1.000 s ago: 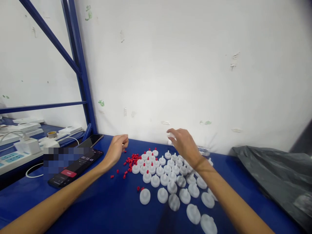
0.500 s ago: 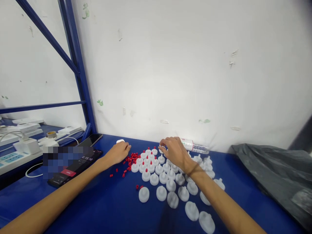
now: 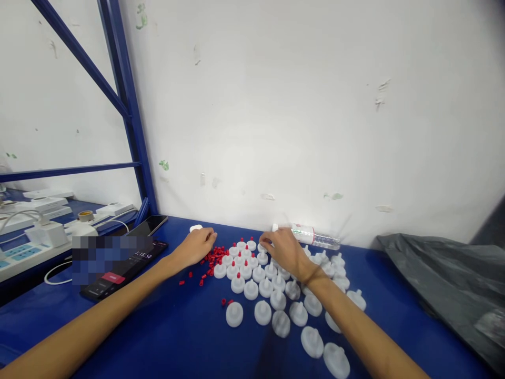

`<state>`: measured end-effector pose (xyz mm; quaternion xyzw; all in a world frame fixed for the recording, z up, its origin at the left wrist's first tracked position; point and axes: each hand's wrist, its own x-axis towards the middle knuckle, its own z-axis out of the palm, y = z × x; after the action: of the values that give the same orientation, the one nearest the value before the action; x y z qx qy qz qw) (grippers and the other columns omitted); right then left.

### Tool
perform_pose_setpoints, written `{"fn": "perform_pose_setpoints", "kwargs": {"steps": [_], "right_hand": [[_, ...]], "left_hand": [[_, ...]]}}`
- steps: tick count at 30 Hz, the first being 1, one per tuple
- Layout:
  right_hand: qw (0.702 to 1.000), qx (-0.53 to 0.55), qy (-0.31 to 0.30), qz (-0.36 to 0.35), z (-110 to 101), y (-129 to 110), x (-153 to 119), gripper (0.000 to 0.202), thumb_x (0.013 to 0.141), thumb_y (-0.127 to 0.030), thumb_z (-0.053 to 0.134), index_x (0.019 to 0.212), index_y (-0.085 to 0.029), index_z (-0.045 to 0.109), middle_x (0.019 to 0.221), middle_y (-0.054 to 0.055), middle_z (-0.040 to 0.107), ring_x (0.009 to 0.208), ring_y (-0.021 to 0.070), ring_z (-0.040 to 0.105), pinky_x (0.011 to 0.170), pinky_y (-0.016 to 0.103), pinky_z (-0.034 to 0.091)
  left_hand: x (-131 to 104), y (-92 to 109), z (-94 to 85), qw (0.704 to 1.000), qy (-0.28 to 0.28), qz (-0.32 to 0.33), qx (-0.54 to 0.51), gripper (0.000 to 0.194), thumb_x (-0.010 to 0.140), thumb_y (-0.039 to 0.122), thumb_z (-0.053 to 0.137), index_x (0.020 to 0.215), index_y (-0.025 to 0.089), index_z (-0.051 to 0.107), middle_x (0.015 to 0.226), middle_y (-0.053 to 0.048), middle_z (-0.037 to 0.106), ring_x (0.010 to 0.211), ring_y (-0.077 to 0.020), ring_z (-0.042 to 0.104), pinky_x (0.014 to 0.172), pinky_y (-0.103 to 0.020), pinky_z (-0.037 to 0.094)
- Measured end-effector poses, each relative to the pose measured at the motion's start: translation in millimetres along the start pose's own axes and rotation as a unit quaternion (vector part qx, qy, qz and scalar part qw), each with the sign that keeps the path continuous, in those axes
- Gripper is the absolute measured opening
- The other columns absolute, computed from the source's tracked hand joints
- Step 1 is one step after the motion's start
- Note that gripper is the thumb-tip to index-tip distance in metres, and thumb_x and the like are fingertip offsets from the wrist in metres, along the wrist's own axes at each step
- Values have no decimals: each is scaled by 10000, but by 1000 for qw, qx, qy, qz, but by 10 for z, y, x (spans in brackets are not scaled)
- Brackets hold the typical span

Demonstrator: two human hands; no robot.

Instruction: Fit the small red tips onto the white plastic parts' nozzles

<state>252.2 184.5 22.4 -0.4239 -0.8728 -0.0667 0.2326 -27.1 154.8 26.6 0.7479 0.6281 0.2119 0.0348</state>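
Observation:
My left hand (image 3: 197,245) is closed above the back of a pile of small red caps (image 3: 215,259); what its fingers hold, if anything, is too small to tell. Fingers curled, my right hand (image 3: 284,249) is over the back of the group of white round lids with nozzles (image 3: 265,287). Its fingertips are at a white lid (image 3: 261,247) in the back row. Several lids on the left of the group carry red caps on their nozzles; those in front and to the right have bare nozzles.
Behind my right hand a clear plastic bottle (image 3: 315,237) lies against the wall. A dark grey plastic bag (image 3: 434,284) covers the right side. Phones (image 3: 152,225), a power strip (image 3: 19,255) and cables are on the left, near a blue metal frame (image 3: 132,116).
My left hand has shifted slightly right, over the red caps. My right hand has moved a little, lower and to the right, uncovering the white end of the bottle.

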Motion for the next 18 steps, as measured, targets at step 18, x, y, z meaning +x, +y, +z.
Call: {"fn": "perform_pose_setpoints", "kwargs": {"steps": [18], "right_hand": [[997,53,3,-54,-34,-112,-38,351,1057,-338,326,1079,-255,666,1091,28,723,1083,203,630,1030,395,371]], "left_hand": [[72,-241,93,1000,1,-23,19,242,826,242,520,920,205,740,932,-101,712,892,-259,664,748,-330,477]]}}
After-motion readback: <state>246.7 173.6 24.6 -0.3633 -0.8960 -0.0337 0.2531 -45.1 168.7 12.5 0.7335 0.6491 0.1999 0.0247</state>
